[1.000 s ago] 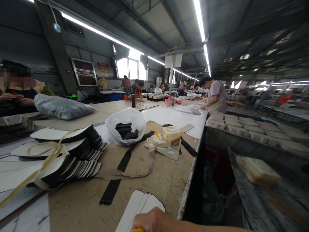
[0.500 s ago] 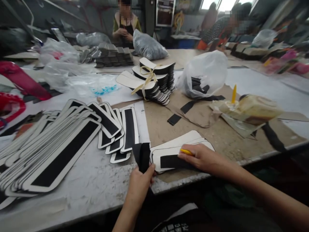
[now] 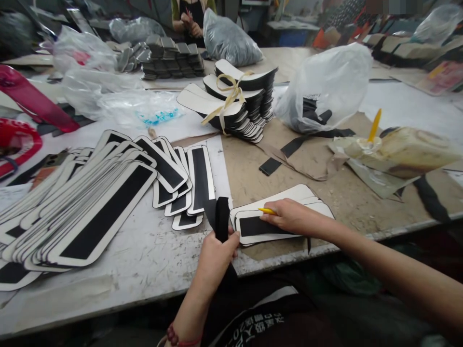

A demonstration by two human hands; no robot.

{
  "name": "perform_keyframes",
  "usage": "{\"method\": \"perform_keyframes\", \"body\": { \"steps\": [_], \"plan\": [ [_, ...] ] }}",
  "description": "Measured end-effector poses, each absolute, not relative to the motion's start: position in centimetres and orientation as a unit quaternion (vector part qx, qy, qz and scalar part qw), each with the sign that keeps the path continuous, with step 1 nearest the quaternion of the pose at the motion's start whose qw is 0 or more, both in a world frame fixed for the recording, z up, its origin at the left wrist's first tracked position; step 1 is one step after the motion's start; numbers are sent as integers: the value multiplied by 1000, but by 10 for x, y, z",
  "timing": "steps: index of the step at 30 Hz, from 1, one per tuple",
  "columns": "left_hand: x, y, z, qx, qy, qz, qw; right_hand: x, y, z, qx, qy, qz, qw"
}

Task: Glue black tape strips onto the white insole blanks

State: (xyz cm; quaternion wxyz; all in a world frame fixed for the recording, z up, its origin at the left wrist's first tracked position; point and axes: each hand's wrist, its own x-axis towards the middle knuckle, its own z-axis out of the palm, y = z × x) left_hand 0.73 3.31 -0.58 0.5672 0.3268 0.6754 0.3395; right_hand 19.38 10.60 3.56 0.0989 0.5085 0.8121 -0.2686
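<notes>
My left hand [image 3: 217,255] is closed round a folded black strip [image 3: 222,219] at the table's front edge, its thumb beside the left end of a white piece. With my right hand [image 3: 292,217] I hold a thin yellow tool [image 3: 267,211], its tip pointing left, while the fingers rest on the black band [image 3: 258,226] of the top white piece [image 3: 246,239]. More white pieces [image 3: 294,193] lie under it. Left of my hands is a fanned pile of white pieces with black bands [image 3: 104,217], and a smaller group [image 3: 200,178] lies between.
Tied stacks of curved pieces [image 3: 231,106] stand behind my hands. A clear bag [image 3: 325,91] holds black strips. At right lies a glue-stained container [image 3: 415,149] beside an upright yellow stick [image 3: 375,126]. A person [image 3: 191,21] is across the table.
The view has tilted down and nearer. My right hand has shifted left along the black band, and the strip in my left hand stands more upright.
</notes>
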Motion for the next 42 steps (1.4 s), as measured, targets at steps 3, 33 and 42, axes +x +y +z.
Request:
{"method": "perform_keyframes", "body": {
  "steps": [3,33,42],
  "plan": [
    [7,37,-5,348,685,323,552,194,107,34,506,815,-266,101],
    [8,40,-22,398,724,266,497,288,79,37,644,753,-86,101],
    [15,43,-14,381,748,239,489,286,83,21,646,755,-29,108]
  ]
}}
